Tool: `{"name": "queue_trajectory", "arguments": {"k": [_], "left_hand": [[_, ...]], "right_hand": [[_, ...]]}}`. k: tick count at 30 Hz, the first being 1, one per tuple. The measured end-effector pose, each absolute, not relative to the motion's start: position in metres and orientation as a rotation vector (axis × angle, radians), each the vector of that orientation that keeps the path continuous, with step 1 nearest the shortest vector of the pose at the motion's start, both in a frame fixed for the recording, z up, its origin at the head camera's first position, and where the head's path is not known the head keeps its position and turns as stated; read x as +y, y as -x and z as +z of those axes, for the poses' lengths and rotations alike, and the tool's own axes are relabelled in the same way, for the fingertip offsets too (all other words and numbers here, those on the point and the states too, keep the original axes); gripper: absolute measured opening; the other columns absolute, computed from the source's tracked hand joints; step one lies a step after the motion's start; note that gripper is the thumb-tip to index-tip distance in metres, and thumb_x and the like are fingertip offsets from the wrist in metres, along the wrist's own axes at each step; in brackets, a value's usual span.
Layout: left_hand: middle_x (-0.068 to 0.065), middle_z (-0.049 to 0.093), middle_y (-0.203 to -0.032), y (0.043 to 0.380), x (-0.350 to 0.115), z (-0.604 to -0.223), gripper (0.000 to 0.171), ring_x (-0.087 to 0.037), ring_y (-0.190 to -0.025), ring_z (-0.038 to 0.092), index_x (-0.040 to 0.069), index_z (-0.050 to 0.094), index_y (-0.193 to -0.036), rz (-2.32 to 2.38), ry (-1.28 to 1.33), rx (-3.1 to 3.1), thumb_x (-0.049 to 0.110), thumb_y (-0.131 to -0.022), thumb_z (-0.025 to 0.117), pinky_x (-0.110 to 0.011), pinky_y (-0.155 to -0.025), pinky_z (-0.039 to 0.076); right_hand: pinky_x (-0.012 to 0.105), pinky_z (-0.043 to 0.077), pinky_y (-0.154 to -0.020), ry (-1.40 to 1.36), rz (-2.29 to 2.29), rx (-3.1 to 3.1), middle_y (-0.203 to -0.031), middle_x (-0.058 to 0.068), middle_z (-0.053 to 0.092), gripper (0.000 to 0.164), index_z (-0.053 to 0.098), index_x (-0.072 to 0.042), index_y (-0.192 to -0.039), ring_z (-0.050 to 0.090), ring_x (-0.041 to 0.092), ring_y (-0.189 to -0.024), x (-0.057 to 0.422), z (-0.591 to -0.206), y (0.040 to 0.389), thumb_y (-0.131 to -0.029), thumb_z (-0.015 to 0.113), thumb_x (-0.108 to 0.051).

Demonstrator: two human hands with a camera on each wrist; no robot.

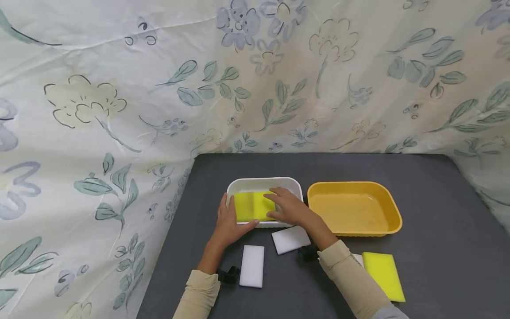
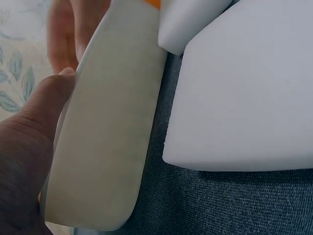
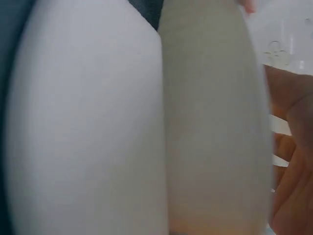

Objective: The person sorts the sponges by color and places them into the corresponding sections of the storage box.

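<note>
Two yellow sponges (image 1: 255, 206) lie side by side inside a white tray (image 1: 264, 181). My left hand (image 1: 229, 226) is at the tray's left end, its fingers extended along the sponges' left edge. In the left wrist view the left thumb (image 2: 51, 93) lies at the rim of the white tray (image 2: 110, 117). My right hand (image 1: 291, 207) is over the right part of the tray, with spread fingertips at the right-hand sponge. The right wrist view shows gaps between the fingers of that hand (image 3: 293, 147), partly behind the tray wall (image 3: 212, 117).
A yellow tray (image 1: 354, 232) stands right of the white one. Two white sponges, one upright in view (image 1: 252, 266) and one slanted (image 1: 291, 239), lie in front. Another yellow sponge (image 1: 384, 277) lies beside a white piece (image 1: 357, 259), by the right sleeve. A floral cloth (image 1: 279, 88) hangs behind the dark table.
</note>
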State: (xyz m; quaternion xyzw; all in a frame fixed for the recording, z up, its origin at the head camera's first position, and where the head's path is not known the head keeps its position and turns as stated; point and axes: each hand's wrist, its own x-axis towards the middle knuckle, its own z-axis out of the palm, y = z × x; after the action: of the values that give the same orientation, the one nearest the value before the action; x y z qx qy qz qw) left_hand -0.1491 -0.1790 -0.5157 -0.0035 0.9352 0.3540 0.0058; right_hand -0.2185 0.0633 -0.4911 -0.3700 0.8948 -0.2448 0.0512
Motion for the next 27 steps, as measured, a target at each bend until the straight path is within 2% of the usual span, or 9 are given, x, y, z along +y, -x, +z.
{"name": "queue_trajectory", "arguments": {"k": [4,8,13,17,21,24,27], "left_hand": [[-0.017,0.001,-0.165,0.149,-0.179,-0.516,0.116,-0.044,-0.145,0.013,0.001,0.017,-0.159,1.12,0.008,2.935,0.055,-0.078,0.078,-0.066,-0.105,0.032],[-0.017,0.002,-0.164,0.15,-0.182,-0.518,0.114,-0.044,-0.145,0.014,0.001,0.018,-0.159,1.128,0.013,2.951,0.054,-0.077,0.079,-0.066,-0.104,0.033],[-0.017,0.002,-0.164,0.148,-0.183,-0.519,0.114,-0.043,-0.145,0.014,0.002,0.016,-0.159,1.141,0.003,2.935,0.055,-0.078,0.078,-0.066,-0.104,0.033],[-0.018,0.003,-0.164,0.142,-0.183,-0.519,0.115,-0.044,-0.144,0.015,0.0,0.018,-0.158,1.154,0.028,2.939,0.054,-0.077,0.079,-0.066,-0.104,0.033],[-0.018,0.003,-0.164,0.14,-0.182,-0.52,0.115,-0.044,-0.144,0.015,0.0,0.018,-0.158,1.12,0.044,2.948,0.054,-0.077,0.078,-0.065,-0.105,0.033],[-0.018,0.002,-0.164,0.14,-0.181,-0.52,0.114,-0.043,-0.144,0.015,0.0,0.017,-0.158,1.103,0.039,2.945,0.055,-0.077,0.077,-0.065,-0.104,0.034],[-0.018,0.003,-0.164,0.141,-0.18,-0.518,0.114,-0.044,-0.144,0.015,0.0,0.018,-0.158,1.11,0.032,2.948,0.054,-0.077,0.077,-0.066,-0.104,0.034]], "right_hand": [[0.054,0.037,-0.107,1.277,-0.827,2.811,-0.142,0.02,0.053,0.055,0.06,-0.005,-0.137,0.043,0.041,-0.135,0.088,-0.483,0.196,-0.089,0.078,-0.026],[0.054,0.039,-0.106,1.318,-0.834,2.851,-0.14,0.016,0.055,0.051,0.064,-0.008,-0.134,0.045,0.039,-0.135,0.109,-0.475,0.173,-0.089,0.078,-0.026],[0.051,0.044,-0.102,1.186,-0.874,2.861,-0.139,0.011,0.058,0.051,0.067,-0.012,-0.131,0.051,0.03,-0.13,0.142,-0.464,0.143,-0.086,0.081,-0.029],[0.044,0.052,-0.092,1.098,-0.898,2.921,-0.126,0.002,0.066,0.048,0.07,-0.014,-0.126,0.062,0.021,-0.115,0.174,-0.459,0.122,-0.082,0.084,-0.027],[0.04,0.054,-0.083,0.955,-0.777,2.97,-0.111,-0.007,0.069,0.038,0.073,-0.018,-0.116,0.066,0.015,-0.1,0.207,-0.454,0.105,-0.081,0.085,-0.026],[0.045,0.053,-0.082,0.738,-0.623,2.882,-0.115,0.001,0.067,0.045,0.071,-0.014,-0.118,0.064,0.023,-0.102,0.23,-0.449,0.096,-0.08,0.085,-0.034],[0.059,0.048,-0.085,0.502,-0.497,2.724,-0.132,0.022,0.056,0.072,0.064,-0.006,-0.128,0.054,0.045,-0.116,0.25,-0.449,0.091,-0.072,0.088,-0.045]]}}
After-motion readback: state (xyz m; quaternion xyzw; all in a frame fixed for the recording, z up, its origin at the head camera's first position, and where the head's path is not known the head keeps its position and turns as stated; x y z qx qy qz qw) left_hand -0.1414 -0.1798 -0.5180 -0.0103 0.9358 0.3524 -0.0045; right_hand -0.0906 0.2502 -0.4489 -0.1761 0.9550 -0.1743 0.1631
